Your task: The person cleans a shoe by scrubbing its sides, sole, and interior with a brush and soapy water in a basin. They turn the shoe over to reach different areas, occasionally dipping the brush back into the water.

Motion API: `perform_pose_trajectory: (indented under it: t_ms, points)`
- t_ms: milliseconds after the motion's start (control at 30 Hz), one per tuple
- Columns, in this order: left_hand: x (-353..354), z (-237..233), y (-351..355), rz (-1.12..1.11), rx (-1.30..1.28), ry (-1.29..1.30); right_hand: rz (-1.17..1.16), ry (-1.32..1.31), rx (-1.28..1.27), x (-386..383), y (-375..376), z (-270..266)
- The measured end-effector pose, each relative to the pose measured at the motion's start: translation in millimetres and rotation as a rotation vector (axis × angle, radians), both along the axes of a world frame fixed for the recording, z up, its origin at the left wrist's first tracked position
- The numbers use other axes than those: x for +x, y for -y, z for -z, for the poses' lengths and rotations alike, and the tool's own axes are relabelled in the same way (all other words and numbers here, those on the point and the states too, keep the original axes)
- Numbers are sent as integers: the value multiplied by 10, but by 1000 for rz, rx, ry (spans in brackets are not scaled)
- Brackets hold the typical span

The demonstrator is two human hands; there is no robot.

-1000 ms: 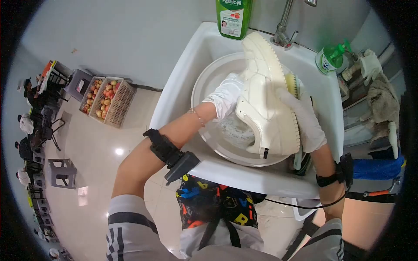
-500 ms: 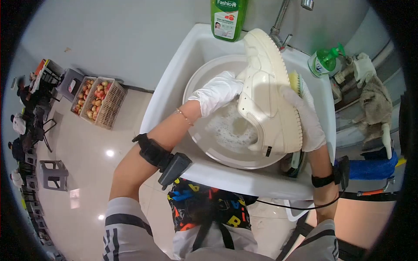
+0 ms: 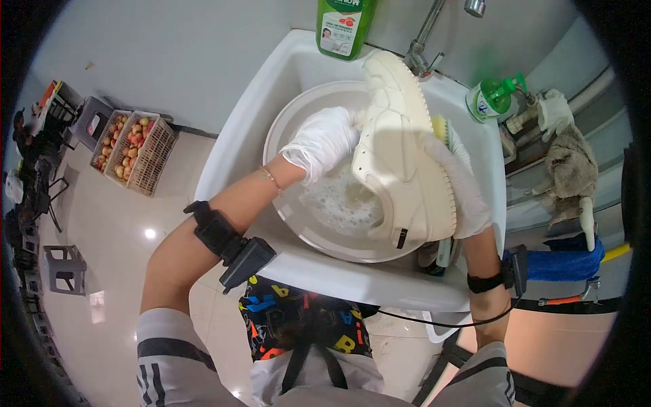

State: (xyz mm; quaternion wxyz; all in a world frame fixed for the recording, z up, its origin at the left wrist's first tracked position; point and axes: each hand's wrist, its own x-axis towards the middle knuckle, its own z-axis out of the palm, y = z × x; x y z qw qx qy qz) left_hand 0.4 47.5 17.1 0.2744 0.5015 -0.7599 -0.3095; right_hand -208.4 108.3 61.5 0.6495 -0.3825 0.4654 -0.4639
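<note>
A cream-coloured shoe [image 3: 403,152] is held on its side above a round basin [image 3: 277,129] of sudsy water, its toothed sole turned to the right. My left hand [image 3: 325,141], in a white glove, is closed on the shoe at its opening; the fingertips are partly hidden. My right hand [image 3: 466,193], also gloved, is at the sole side with its thumb against the shoe. Its fingers are closed round a scrub brush with pale yellow bristles [image 3: 440,127], mostly hidden behind the shoe and hand.
The basin sits in a white sink [image 3: 234,136]. A green detergent bottle [image 3: 342,30], a tap [image 3: 424,41] and a green pump bottle [image 3: 489,100] stand along the back. Rags [image 3: 573,163] hang at right. Crates of fruit [image 3: 146,152] and a grey stool [image 3: 66,269] are on the floor.
The whole view has shifted slightly, so everything appears a little further left. Both hands keep their hold, and the shoe stays at nearly the same place over the basin.
</note>
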Motion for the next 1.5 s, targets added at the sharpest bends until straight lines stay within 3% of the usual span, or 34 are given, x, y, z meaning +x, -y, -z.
perform_pose_trajectory:
  t_ms: [33,133,233,267,400,467,500,567,600,700,767,800,867,1000,1067,1100,1167,1200,1267,1400,1500]
  points:
    - [-3,-20,-19,-36,-49,145,4,-25,-21,-27,27,48]
    - [51,-77,-63,-31,-175,268,-1,-96,-77,-20,66,68]
    - [91,-125,-36,-48,-315,282,-8,-168,-108,1,-3,-17]
    - [90,-186,-54,-71,-185,312,-10,-178,-127,11,-10,-60]
    - [111,-141,52,-85,-78,380,12,-196,-127,-8,2,-49]
    - [202,169,182,164,317,-275,27,-52,-70,-22,11,-16]
    - [188,139,138,172,323,-279,35,-57,-65,-31,10,-21]
    - [186,1,7,261,768,-795,26,-83,-106,-26,19,-37]
    - [174,-2,-11,262,777,-797,29,-85,-98,-17,16,-36]
    - [61,-44,-67,248,696,-817,28,-47,-82,-28,28,-23]
    - [-20,-142,-141,-18,452,-451,21,-95,-132,-32,38,20]
    - [-13,-25,-60,-18,454,-449,22,-93,-130,-16,35,17]
    - [31,330,174,39,18,134,27,-156,-188,33,23,-8]
    - [125,316,209,148,110,68,23,-173,-264,-27,86,26]
    - [166,200,114,289,532,-617,-49,-288,-135,-144,150,86]
    - [233,218,105,295,533,-586,-34,-262,-140,-122,112,57]
    - [402,253,169,448,-19,-419,22,-141,-83,-90,77,-68]
    - [388,81,97,461,-25,-393,34,-117,-96,-112,79,-54]
    - [314,-356,-93,150,822,-1103,2,38,-61,-172,80,-19]
    - [417,-265,20,24,693,-991,32,198,-101,-143,30,-37]
    - [483,-207,74,-112,464,-751,24,259,-149,-168,14,-59]
